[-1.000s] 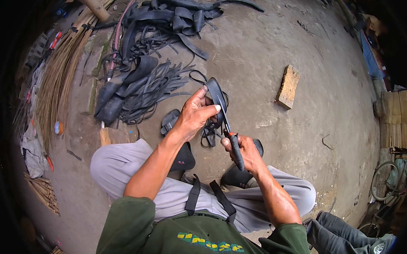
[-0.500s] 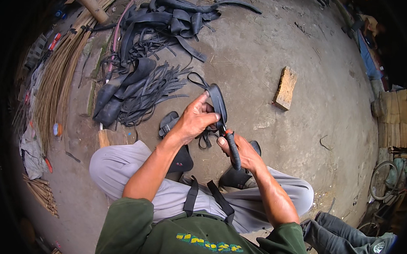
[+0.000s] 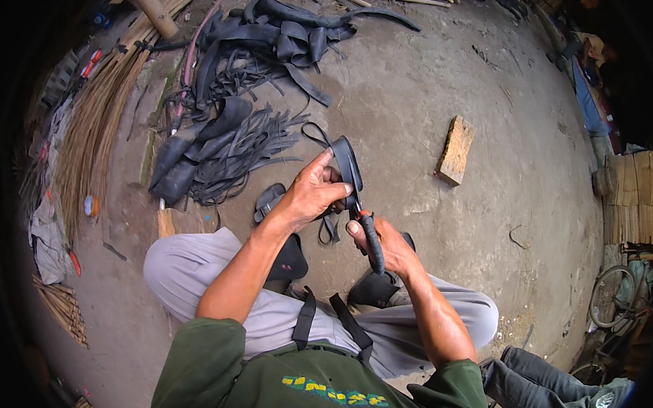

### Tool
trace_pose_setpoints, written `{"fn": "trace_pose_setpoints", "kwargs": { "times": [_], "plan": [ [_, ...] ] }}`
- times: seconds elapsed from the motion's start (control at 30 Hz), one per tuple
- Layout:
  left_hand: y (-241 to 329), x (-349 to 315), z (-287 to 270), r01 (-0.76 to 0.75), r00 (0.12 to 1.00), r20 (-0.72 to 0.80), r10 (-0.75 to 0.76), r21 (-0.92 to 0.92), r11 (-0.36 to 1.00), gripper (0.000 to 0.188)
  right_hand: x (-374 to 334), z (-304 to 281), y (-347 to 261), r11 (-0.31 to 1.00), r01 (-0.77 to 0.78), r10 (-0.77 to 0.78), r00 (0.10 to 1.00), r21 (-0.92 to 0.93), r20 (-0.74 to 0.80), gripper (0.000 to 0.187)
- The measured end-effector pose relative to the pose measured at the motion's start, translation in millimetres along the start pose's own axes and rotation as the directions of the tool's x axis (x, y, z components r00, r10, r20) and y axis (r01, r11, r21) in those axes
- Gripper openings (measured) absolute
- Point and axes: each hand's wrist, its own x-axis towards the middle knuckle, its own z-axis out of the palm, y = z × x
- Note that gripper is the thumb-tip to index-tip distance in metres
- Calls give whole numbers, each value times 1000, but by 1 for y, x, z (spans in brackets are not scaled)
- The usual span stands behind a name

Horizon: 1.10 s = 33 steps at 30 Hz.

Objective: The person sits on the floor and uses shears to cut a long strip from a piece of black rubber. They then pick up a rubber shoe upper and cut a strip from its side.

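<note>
My left hand (image 3: 316,191) pinches a black rubber strip (image 3: 348,164), bent into a loop in front of it. My right hand (image 3: 387,244) is wrapped round the black-wrapped handles of a pair of scissors (image 3: 373,243), which show red near the pivot. Their blades run up against the rubber, close to my left fingertips; the tips are partly hidden. A thin end of the strip curls beyond my left hand, and another rubber loop (image 3: 329,229) hangs below. Dark sandals (image 3: 288,260) are beneath my forearms.
Cut rubber strips (image 3: 244,152) and larger rubber pieces (image 3: 291,36) are heaped at the far left. Bundled thin sticks (image 3: 98,129) lie beyond them. A wooden block (image 3: 455,150) rests on the concrete floor to the right. Another person's dark trouser leg (image 3: 546,389) is at the lower right.
The view has shifted slightly, so the floor and block sit a little lower. Both hands keep nearly the same hold on the rubber strip and scissors.
</note>
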Motion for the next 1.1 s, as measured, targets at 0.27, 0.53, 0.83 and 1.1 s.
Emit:
{"fn": "trace_pose_setpoints", "kwargs": {
  "times": [0.27, 0.53, 0.83, 1.1],
  "plan": [
    [8, 3, -5, -60, 997, -50, 55, -110, 992, 46, -6, -1, -2, 990, -123, 125, 991, -73, 37, 72],
    [0, 0, 1, -35, 999, -32, 34, -28, 999, 38, -5, 0, 8, 994, -109, 109, 994, -5, 21, 70],
    [0, -5, 5, 15, 1000, -7, -15, -7, 1000, 38, -4, 4, 10, 1000, 9, -9, 999, -13, -43, 69],
    [3, 0, 0, -50, 997, -57, 48, -33, 998, 48, -5, 2, 10, 998, -43, 42, 999, -56, -16, 72]
  ]
}}
